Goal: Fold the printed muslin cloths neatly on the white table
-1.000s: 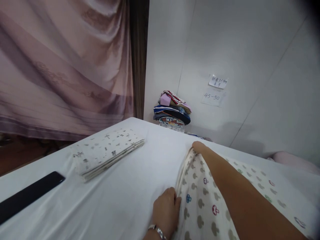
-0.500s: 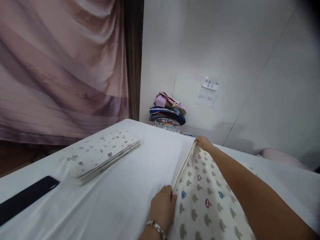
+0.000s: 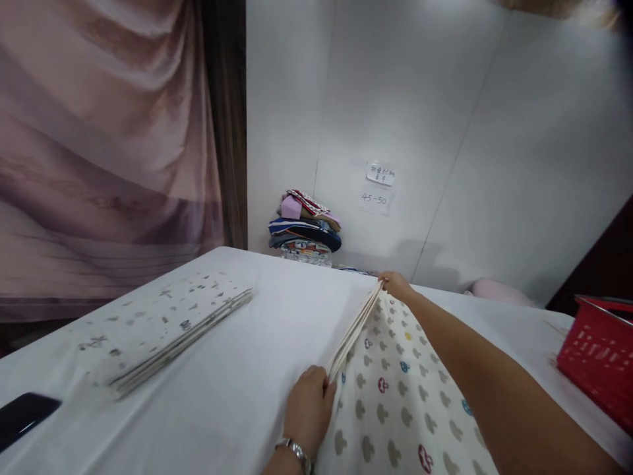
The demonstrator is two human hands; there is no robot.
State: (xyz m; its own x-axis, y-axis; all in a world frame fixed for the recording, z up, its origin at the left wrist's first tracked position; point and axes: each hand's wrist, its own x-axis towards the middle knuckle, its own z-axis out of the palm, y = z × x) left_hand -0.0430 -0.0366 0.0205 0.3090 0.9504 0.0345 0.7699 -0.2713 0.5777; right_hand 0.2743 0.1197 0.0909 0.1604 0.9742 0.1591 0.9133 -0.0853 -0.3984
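Observation:
A cream cloth [image 3: 395, 389] printed with grey and coloured mushroom shapes stretches between my hands. My left hand [image 3: 309, 402], with a silver bracelet on its wrist, is closed on the near end of the cloth's layered edge. At the far end of that edge my right hand [image 3: 395, 285] pinches the corner. Several layers show along the edge between the hands, and the rest of the cloth drapes to the right, partly behind my right forearm. On the left of the table lies a folded white cloth [image 3: 163, 323] with small dark prints.
The white-covered table [image 3: 257, 349] carries a black, flat object [image 3: 27, 415] at the left edge. A red plastic basket [image 3: 598, 356] stands at the right. Folded fabrics [image 3: 305, 227] are stacked beyond the far edge, by a wall with paper signs [image 3: 378, 188]. A curtain [image 3: 109, 158] hangs left.
The view has swung right, bringing the red basket into sight. My right hand has pulled the cloth's edge straighter, and its layers have spread apart. Both hands keep hold of the cloth.

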